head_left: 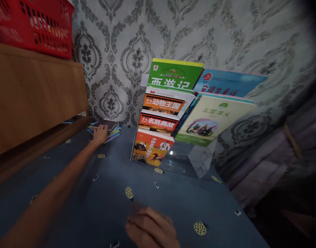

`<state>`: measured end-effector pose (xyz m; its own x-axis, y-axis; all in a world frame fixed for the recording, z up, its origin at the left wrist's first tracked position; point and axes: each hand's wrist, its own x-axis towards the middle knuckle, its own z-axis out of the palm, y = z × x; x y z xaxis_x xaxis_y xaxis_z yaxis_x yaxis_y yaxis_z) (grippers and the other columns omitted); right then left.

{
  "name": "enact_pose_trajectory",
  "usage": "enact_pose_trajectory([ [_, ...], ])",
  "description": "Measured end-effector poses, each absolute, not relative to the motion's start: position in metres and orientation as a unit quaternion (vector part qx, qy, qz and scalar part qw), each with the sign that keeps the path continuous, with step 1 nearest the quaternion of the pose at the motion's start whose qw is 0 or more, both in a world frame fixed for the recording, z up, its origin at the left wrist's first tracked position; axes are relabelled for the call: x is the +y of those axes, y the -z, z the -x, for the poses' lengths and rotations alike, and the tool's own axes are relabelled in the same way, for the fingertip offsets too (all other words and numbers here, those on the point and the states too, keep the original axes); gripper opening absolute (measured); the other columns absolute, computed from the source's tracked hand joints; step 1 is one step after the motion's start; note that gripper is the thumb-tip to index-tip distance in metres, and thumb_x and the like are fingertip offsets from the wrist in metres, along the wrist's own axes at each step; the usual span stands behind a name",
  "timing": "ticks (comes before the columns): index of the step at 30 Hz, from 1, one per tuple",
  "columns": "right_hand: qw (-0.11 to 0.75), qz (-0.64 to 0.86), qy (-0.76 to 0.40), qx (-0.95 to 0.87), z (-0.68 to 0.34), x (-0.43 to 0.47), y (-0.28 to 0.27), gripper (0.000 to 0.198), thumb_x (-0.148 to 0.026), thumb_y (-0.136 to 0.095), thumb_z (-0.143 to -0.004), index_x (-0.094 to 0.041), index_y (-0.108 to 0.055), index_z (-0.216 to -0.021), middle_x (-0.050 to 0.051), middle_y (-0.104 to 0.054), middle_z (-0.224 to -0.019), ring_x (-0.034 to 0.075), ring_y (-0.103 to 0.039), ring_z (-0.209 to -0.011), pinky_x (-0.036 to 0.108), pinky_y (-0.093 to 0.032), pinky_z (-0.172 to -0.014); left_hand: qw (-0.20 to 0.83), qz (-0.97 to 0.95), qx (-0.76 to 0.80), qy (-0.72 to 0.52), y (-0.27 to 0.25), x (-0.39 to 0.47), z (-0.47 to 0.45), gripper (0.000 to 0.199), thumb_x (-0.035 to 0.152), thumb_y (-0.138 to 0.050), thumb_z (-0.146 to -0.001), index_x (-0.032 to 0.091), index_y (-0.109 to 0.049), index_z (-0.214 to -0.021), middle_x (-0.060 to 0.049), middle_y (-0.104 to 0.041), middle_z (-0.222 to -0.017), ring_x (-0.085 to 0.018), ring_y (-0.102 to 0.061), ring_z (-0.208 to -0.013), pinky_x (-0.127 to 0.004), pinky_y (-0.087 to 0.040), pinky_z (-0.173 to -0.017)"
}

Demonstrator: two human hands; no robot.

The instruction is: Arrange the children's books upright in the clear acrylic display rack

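My left hand (101, 133) reaches far across the table to a small stack of books (113, 136) by the wall. Its fingers lie over the dark-covered book (110, 124) on top and appear to grip its near edge. Close to me, my right hand (151, 227) hovers low over the table with its fingers curled together. It is slightly blurred, and I see nothing in it. Right of the stack, a clear display rack (173, 156) holds several upright books in two columns, among them an orange book (152, 148) in front and a pale green book (212, 119).
A dark blue cloth (101, 206) with pineapple prints covers the table. To the left stands a wooden cabinet (39, 93) with a red plastic basket (62, 38) on it. Patterned wallpaper (132, 44) rises behind, and a dim curtain (263, 172) hangs at the right.
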<state>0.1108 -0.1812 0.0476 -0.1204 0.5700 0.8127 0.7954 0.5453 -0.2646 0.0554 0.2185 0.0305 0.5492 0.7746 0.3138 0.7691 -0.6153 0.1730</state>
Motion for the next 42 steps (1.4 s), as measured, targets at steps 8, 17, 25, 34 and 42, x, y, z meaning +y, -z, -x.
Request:
enact_pose_trajectory([
  [8, 0.467, 0.486, 0.121, -0.729, -0.122, -0.169, 0.023, 0.031, -0.004, -0.042, -0.096, -0.024, -0.064, -0.104, 0.003, -0.068, -0.067, 0.016, -0.062, -0.057, 0.026, -0.048, -0.050, -0.061, -0.905, 0.407, -0.104, -0.027, 0.237, -0.065, 0.050, 0.039, -0.048, -0.098, 0.015, -0.047, -0.142, -0.025, -0.050, -0.148, -0.043, -0.042, -0.139, -0.070, -0.028, -0.109],
  [17, 0.443, 0.505, 0.100, -0.734, -0.126, -0.169, 0.036, 0.033, -0.002, -0.037, -0.095, -0.022, -0.061, -0.086, 0.000, -0.057, -0.058, 0.014, -0.056, -0.053, 0.025, -0.040, -0.046, -0.127, -0.933, 0.336, -0.013, -0.039, 0.253, -0.071, 0.051, 0.027, -0.036, -0.104, 0.004, -0.035, -0.149, -0.029, -0.063, -0.124, -0.035, -0.065, -0.112, -0.048, -0.047, -0.096],
  [25, 0.442, 0.510, 0.075, -0.734, -0.125, -0.171, 0.040, 0.032, -0.001, -0.037, -0.095, -0.020, -0.058, -0.081, 0.000, -0.056, -0.061, 0.014, -0.054, -0.057, 0.024, -0.039, -0.051, -0.144, -0.935, 0.325, 0.013, -0.048, 0.250, -0.078, 0.038, 0.035, -0.062, -0.097, 0.016, -0.058, -0.130, -0.011, -0.064, -0.127, -0.025, -0.066, -0.108, -0.046, -0.057, -0.091],
  [34, 0.414, 0.511, 0.063, -0.751, -0.123, -0.173, 0.049, 0.028, -0.005, -0.040, -0.096, -0.021, -0.055, -0.078, -0.001, -0.054, -0.061, 0.014, -0.051, -0.059, 0.024, -0.033, -0.050, -0.124, -0.937, 0.324, -0.025, -0.036, 0.211, -0.056, 0.038, 0.024, -0.057, -0.098, 0.009, -0.057, -0.132, -0.021, -0.068, -0.117, -0.029, -0.068, -0.107, -0.043, -0.054, -0.091],
  [42, 0.388, 0.536, -0.006, -0.750, -0.121, -0.180, 0.044, 0.025, 0.001, -0.047, -0.085, -0.020, -0.060, -0.081, 0.001, -0.064, -0.069, 0.015, -0.058, -0.065, 0.025, -0.040, -0.056, -0.005, -0.902, 0.416, -0.115, -0.050, 0.237, -0.015, 0.054, 0.056, -0.041, -0.099, 0.019, -0.058, -0.134, -0.015, -0.064, -0.136, -0.031, -0.061, -0.124, -0.038, -0.048, -0.100],
])
